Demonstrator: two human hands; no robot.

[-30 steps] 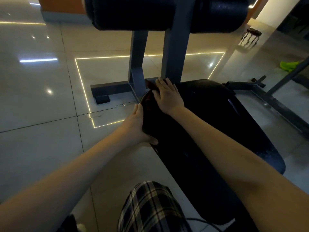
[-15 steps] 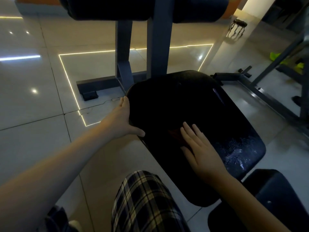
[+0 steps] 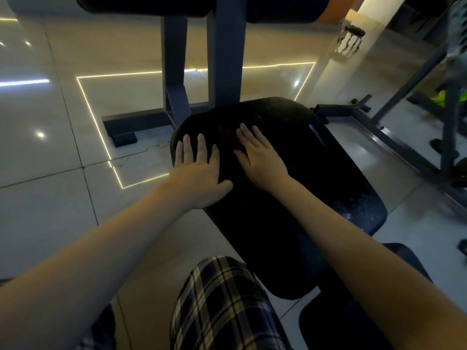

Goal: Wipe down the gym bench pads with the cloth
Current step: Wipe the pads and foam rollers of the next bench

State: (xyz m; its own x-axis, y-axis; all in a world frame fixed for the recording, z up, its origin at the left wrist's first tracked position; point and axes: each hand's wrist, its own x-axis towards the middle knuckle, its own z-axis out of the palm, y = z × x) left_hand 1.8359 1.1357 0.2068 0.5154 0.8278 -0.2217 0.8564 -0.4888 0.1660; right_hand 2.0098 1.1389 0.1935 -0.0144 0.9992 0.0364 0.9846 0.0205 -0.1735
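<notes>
Wiping the far end of the seat pad [image 3: 316, 178]. Pressing the dark cloth [image 3: 227, 136] flat under the right hand [image 3: 261, 157], fingers straight, curled round nothing. Bracing with the left hand [image 3: 199, 170], likewise flat, just left. Next, probably: sweeping toward the speckled near-right corner.

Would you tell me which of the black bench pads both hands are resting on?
The wide flat black seat pad, under the left hand and right hand; no hand touches the black roll pad overhead or the lower-right dark pad.

Steel uprights [image 3: 225, 51] beyond pad [image 3: 290, 198]
</notes>
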